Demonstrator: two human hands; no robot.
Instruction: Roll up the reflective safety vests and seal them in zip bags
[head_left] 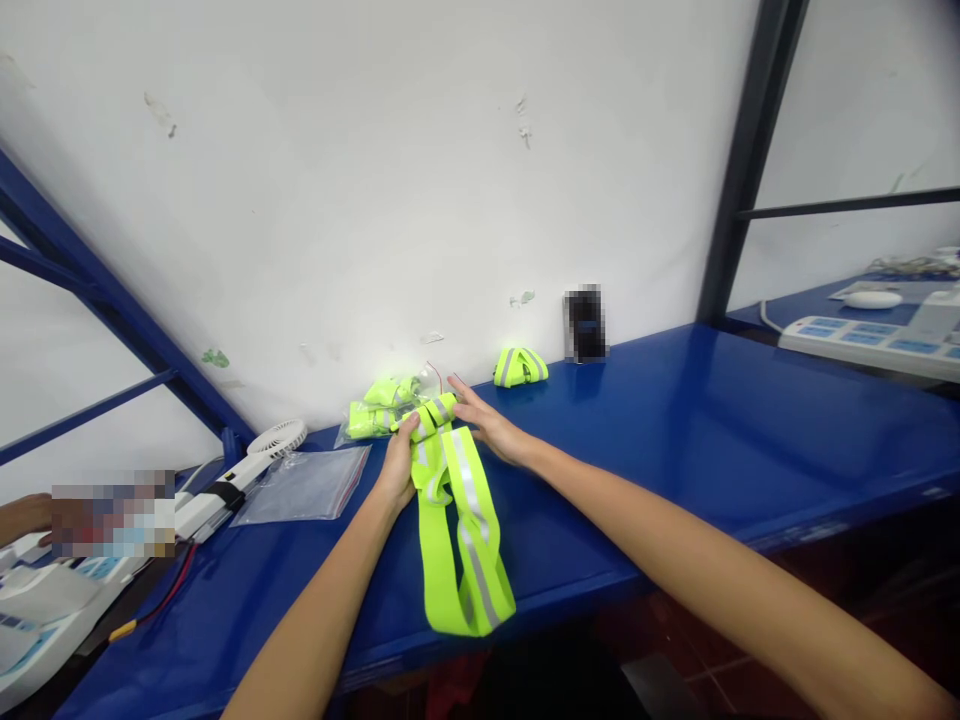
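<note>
A neon yellow reflective strap (469, 500) with silver stripes is gripped in my left hand (399, 462), its thumb on top. Part of the strap is folded at the hand, while a long loop hangs down toward the table's front edge. My right hand (484, 420) is beside the folded end, fingers stretched out and apart; whether its fingertips touch the strap I cannot tell. Just behind my left hand lie clear bags holding folded yellow straps (371, 408). Another folded yellow strap (520, 367) sits near the wall, to the right.
The blue table (637, 440) meets a white wall. A clear zip bag (307, 484) and a white handheld fan (262, 445) lie left. A dark blurred object (586, 324) leans against the wall. White power strips stand at both sides. Another person's hand (26, 518) shows at far left.
</note>
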